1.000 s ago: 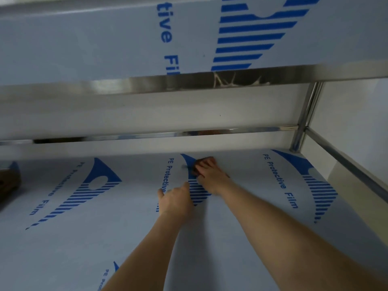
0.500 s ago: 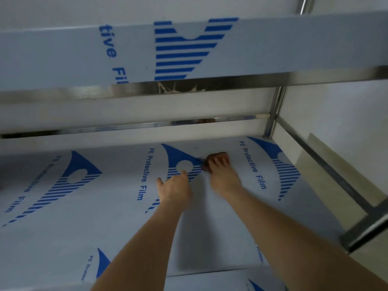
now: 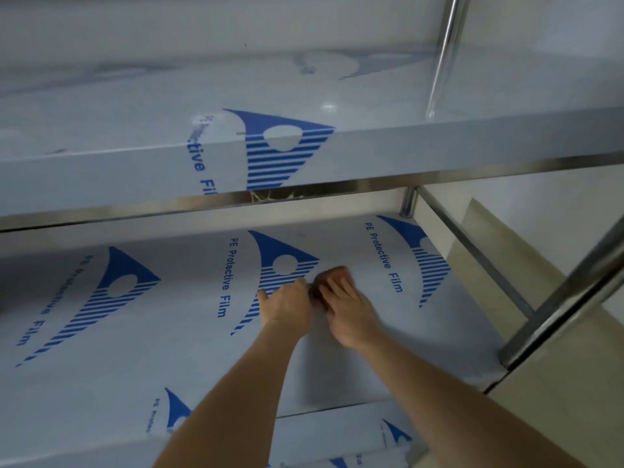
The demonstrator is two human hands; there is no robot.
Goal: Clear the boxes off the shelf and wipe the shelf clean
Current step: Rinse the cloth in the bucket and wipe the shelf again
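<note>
Film-covered shelf (image 3: 135, 366): right hand (image 3: 347, 309) presses brown cloth (image 3: 332, 276) flat-fingered; left hand (image 3: 290, 304) (curled, grip unclear) adjoins.

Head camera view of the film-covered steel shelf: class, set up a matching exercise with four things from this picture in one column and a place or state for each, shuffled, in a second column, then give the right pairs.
Things
1. right hand
2. left hand
3. small reddish-brown wiping cloth
4. shiny round steel upright post

Places or states
A. rises from the upper shelf at the far right
B. lies flat over the cloth on the lower shelf
C. peeks out beyond the fingertips
D. rests on the blue striped logo, thumb out to the side

Pairs: 1-B, 2-D, 3-C, 4-A
</note>
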